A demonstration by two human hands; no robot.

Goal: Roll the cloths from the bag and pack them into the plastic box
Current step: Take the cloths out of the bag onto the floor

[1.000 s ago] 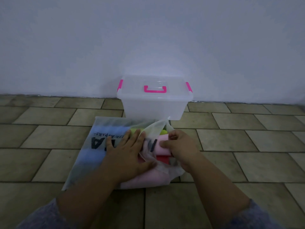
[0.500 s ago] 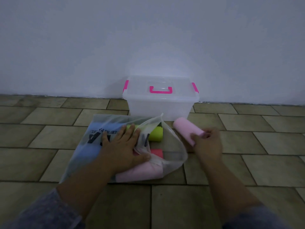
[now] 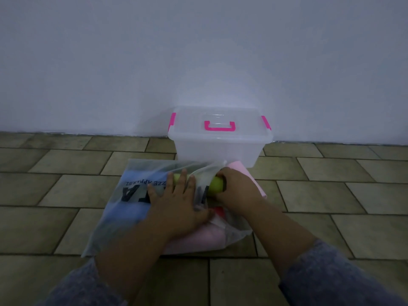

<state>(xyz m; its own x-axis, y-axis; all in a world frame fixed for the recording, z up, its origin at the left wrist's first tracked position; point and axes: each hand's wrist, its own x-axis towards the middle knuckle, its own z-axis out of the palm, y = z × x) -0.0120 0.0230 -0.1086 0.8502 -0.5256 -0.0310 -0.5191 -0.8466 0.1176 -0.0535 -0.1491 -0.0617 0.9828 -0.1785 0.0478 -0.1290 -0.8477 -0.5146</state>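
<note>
A translucent plastic bag [image 3: 132, 199] with dark lettering lies on the tiled floor and holds blue, pink and red cloths. My left hand [image 3: 176, 206] presses flat on top of it, fingers spread. My right hand [image 3: 236, 191] is at the bag's mouth, closed around a yellow-green rolled cloth [image 3: 215, 184] that sticks out of the opening. A pink rolled cloth [image 3: 249, 173] lies on the floor just behind my right hand, in front of the box. The clear plastic box [image 3: 220, 146] with pink handle and clips stands against the wall, lid shut.
A plain white wall [image 3: 198, 62] rises directly behind the box. The tiled floor [image 3: 342, 195] stretches to both sides of the bag. My grey sleeves fill the bottom corners.
My right hand set the pink roll down beside the box and came back to the bag's mouth, where it now grips the yellow-green roll. My left hand stayed pressed on the bag.
</note>
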